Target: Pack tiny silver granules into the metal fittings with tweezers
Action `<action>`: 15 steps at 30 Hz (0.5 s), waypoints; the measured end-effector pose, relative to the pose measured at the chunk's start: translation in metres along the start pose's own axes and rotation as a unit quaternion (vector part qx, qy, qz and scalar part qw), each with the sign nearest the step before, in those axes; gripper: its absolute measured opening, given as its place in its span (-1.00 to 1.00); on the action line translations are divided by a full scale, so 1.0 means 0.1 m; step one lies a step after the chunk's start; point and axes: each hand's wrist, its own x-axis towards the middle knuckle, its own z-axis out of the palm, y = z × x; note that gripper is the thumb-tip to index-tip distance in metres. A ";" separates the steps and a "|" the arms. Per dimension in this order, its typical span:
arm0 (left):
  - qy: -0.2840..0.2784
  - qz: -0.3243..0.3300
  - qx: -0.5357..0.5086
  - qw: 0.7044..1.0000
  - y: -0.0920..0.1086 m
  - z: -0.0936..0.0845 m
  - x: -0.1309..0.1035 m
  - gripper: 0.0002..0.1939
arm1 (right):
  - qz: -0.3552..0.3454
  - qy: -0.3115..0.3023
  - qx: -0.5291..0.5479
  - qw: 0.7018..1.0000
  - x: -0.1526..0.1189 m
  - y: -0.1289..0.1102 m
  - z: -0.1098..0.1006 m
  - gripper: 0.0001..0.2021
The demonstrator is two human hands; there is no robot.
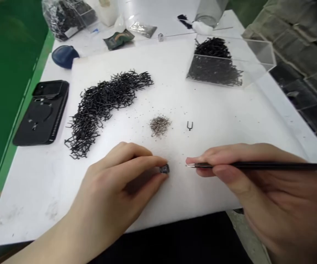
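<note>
Between the thumb and fingers of my left hand (114, 187) is a small dark block (164, 169), held just above the white work surface (158, 201). My right hand (246, 176) grips thin black tweezers (271, 166), their silvery tips pointing left toward the block, with a gap between. A tiny speck seems to be at the tips, too small to make out. Beyond the hands lies a small pile of tiny brownish metallic pieces (159, 125). One black fork-shaped piece (190, 125) lies alone to the right of that pile.
A curved heap of black forked pieces (106, 97) spreads at the left. More fill a clear tray (253, 79) at the back right. A black phone-like case (41, 113) and a blue rounded object (65, 57) sit at the left edge; bags and packets stand at the back.
</note>
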 end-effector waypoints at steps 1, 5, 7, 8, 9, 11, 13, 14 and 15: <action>-0.019 -0.013 -0.001 1.000 0.00 0.00 0.01 -0.79 | 0.012 -0.012 0.008 1.000 0.02 -0.07 0.08 -0.84; -0.014 0.003 -0.023 1.000 -0.01 0.02 0.00 -0.80 | 0.032 -0.030 -0.001 0.999 0.08 -0.18 0.21 -0.87; -0.004 0.018 -0.027 0.999 -0.01 0.03 0.00 -0.82 | 0.042 -0.026 -0.014 0.999 0.06 -0.18 0.20 -0.91; 0.004 0.027 -0.027 0.999 -0.01 0.04 0.00 -0.83 | 0.046 -0.022 -0.017 0.999 0.05 -0.17 0.20 -0.92; 0.006 0.033 -0.026 0.999 0.00 0.04 0.00 -0.83 | 0.047 -0.021 -0.019 0.998 0.03 -0.16 0.19 -0.92; 0.002 0.037 -0.023 0.999 0.00 0.06 0.01 -0.83 | 0.034 -0.017 -0.021 0.999 0.01 -0.14 0.19 -0.91; -0.008 0.031 -0.023 0.999 -0.01 0.07 0.02 -0.80 | 0.014 -0.022 -0.022 0.999 0.00 -0.11 0.20 -0.89; -0.011 0.027 -0.025 0.999 -0.01 0.08 0.03 -0.80 | 0.003 -0.028 -0.016 0.999 0.00 -0.10 0.20 -0.88; -0.008 0.029 -0.030 0.999 -0.02 0.08 0.03 -0.79 | -0.006 -0.032 -0.010 0.999 0.01 -0.09 0.21 -0.86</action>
